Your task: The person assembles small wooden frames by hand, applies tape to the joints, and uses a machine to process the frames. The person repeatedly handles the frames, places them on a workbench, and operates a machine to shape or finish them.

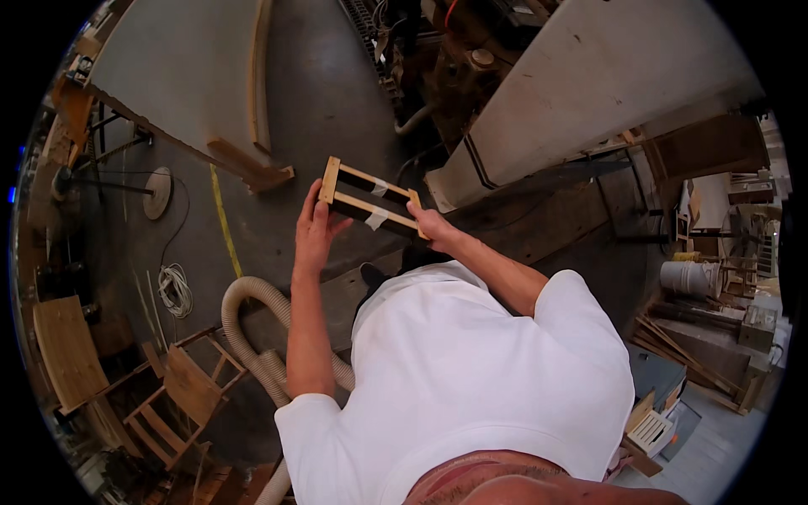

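Note:
Between my two hands, in front of my chest, is a small rectangular wooden frame (pixel 353 202) with two long rails and a short bar across each end. Pieces of whitish tape are stuck on both rails, near their middles. My left hand (pixel 314 233) is at the frame's left end bar, its fingers around that end and the thumb toward me. My right hand (pixel 431 223) grips the right end, with the thumb on top. The frame is tilted, its left end farther from me. The undersides of both ends are hidden.
A large pale panel (pixel 181 76) stands at the far left, and a long grey-white surface (pixel 581 93) beside dark machinery (pixel 459 84) at the far right. A ribbed hose (pixel 252 290) curves by my left arm. Wooden chairs (pixel 192 383) lie at lower left; a white bucket (pixel 686 277) stands right.

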`<action>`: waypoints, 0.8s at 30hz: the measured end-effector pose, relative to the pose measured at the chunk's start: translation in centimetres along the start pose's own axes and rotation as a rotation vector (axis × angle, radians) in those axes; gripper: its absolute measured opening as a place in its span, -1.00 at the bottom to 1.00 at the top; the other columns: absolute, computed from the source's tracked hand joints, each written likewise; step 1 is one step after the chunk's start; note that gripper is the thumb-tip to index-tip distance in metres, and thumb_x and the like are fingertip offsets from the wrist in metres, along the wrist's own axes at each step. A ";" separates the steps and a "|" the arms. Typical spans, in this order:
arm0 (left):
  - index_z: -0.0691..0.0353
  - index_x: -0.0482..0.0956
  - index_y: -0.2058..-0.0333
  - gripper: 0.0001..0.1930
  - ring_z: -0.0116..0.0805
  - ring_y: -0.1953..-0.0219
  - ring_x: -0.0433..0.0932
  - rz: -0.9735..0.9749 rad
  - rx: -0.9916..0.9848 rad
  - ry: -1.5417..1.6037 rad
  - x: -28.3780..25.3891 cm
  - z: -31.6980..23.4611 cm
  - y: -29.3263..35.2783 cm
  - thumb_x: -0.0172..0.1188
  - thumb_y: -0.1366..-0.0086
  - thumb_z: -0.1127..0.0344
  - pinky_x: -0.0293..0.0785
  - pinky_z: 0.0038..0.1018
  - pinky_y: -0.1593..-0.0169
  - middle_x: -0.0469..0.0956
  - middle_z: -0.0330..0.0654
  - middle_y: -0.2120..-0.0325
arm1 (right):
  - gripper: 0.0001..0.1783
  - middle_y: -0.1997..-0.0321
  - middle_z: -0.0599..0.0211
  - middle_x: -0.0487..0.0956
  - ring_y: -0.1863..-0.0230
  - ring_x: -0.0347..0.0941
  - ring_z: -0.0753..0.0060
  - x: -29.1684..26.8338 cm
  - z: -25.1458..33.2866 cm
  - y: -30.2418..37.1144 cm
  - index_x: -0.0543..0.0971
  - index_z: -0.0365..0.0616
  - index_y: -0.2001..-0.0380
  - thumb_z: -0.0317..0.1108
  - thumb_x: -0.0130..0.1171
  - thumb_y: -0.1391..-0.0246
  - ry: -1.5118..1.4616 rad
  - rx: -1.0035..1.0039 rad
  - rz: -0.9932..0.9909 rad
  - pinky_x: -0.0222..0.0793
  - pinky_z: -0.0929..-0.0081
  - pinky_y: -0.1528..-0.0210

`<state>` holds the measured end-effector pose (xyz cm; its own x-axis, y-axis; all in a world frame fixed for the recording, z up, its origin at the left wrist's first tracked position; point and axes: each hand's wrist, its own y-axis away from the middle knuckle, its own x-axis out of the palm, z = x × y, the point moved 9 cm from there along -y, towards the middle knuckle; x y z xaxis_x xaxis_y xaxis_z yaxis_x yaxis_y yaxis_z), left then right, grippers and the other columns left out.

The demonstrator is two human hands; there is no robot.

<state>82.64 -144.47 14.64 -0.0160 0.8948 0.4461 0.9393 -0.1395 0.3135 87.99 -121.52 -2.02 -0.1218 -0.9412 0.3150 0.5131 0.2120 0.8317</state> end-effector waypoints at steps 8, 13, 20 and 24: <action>0.04 0.08 -0.37 -0.39 -0.31 -0.07 0.47 0.191 -0.025 0.193 -0.9 1.5 0.4 0.07 -0.44 0.16 0.52 -0.21 -0.13 0.37 -0.13 -0.17 | -0.31 0.41 0.25 0.53 0.35 0.37 0.44 -2.0 1.1 2.7 0.57 -0.36 0.35 0.19 -0.08 -0.28 0.044 -0.316 -0.349 0.33 0.30 0.28; 0.00 0.13 -0.35 -0.41 -0.19 -0.15 0.44 0.315 -0.110 0.405 -3.0 4.4 -0.3 0.08 -0.43 0.10 0.43 -0.14 -0.21 0.35 -0.03 -0.19 | -0.45 0.50 0.34 0.53 0.45 0.42 0.47 -2.2 3.7 1.6 0.57 -0.26 0.39 0.04 -0.11 -0.36 0.220 -0.657 -0.438 0.35 0.42 0.32; 0.31 0.52 0.00 -0.59 -0.44 0.23 0.61 0.021 -0.138 -0.030 -8.4 8.6 -2.6 0.06 -0.44 0.07 0.63 -0.41 0.09 0.60 -0.22 0.23 | -0.50 0.50 0.25 0.56 0.43 0.49 0.38 -1.6 5.2 0.8 0.51 -0.31 0.33 0.01 0.01 -0.31 0.216 -0.901 -0.370 0.41 0.37 0.31; 0.30 0.54 0.03 -0.66 -0.39 0.17 0.61 -0.006 -0.090 -0.013 -6.4 8.1 -2.4 0.06 -0.45 0.13 0.64 -0.42 0.08 0.60 -0.18 0.15 | -0.48 0.37 0.23 0.59 0.35 0.53 0.39 -4.6 5.1 1.7 0.51 -0.33 0.19 0.04 0.06 -0.28 0.325 -0.834 -0.395 0.43 0.38 0.28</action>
<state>83.28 -146.44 4.21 -0.0163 0.9013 0.4329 0.9045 -0.1713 0.3906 85.07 -115.46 0.27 -0.2380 -0.9576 -0.1620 0.9372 -0.2703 0.2205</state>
